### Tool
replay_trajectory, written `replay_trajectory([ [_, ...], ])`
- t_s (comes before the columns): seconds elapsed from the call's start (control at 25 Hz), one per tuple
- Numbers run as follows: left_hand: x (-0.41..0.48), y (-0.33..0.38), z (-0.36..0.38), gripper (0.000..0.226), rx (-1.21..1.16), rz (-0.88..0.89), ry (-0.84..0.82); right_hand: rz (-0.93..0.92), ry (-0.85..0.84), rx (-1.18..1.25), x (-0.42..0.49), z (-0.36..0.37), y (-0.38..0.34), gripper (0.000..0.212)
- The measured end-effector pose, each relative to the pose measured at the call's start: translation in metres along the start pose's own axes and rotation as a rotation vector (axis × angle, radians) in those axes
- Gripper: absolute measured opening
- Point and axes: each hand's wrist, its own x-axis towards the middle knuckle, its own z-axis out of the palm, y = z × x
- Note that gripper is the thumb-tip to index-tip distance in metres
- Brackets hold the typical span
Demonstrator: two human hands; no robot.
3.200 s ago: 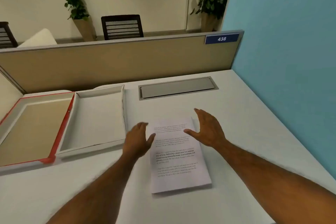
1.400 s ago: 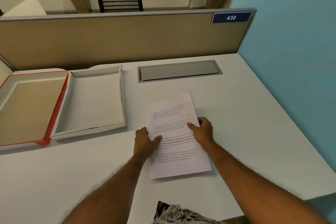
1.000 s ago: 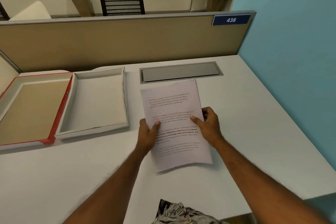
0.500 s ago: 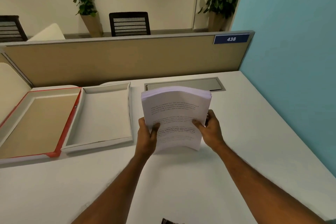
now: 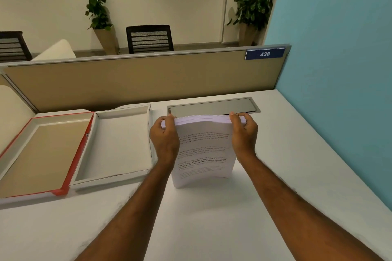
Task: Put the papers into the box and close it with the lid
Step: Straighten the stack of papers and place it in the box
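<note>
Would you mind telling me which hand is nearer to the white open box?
Left. The left hand grips the paper stack's left edge right beside the white box; the right hand holds the far edge.

I count one stack of papers [image 5: 203,150], two hands [image 5: 164,141] [image 5: 244,133], two open trays [image 5: 42,154] [image 5: 118,144], one desk [image 5: 212,218], one metal cover plate [image 5: 212,107], two potted plants [image 5: 99,21] [image 5: 251,6], two dark chairs [image 5: 149,38] [image 5: 11,45], one number sign [image 5: 264,54].
</note>
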Motion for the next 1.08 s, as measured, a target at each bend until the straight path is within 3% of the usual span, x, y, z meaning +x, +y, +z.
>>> replay_trajectory([
  [0.2, 0.003, -0.001, -0.008, 0.039, -0.046, 0.068, -0.051, -0.013, -0.081, 0.132, 0.001, -0.006, 0.004, 0.033],
  [0.32, -0.013, -0.025, -0.025, 0.042, -0.069, 0.147, -0.254, -0.057, -0.265, 0.099, -0.014, -0.022, 0.034, 0.029],
  [0.4, -0.028, -0.041, -0.033, 0.037, -0.035, 0.166, -0.379, -0.060, -0.350, 0.029, -0.026, -0.029, 0.054, 0.038],
  [0.8, -0.032, -0.056, -0.037, 0.037, -0.036, 0.172, -0.395, -0.091, -0.331, 0.041, -0.030, -0.022, 0.068, 0.037],
  [1.08, -0.039, -0.118, -0.048, 0.026, 0.191, 0.058, -0.502, 0.066, -0.380, -0.128, -0.030, -0.023, 0.105, 0.035],
])
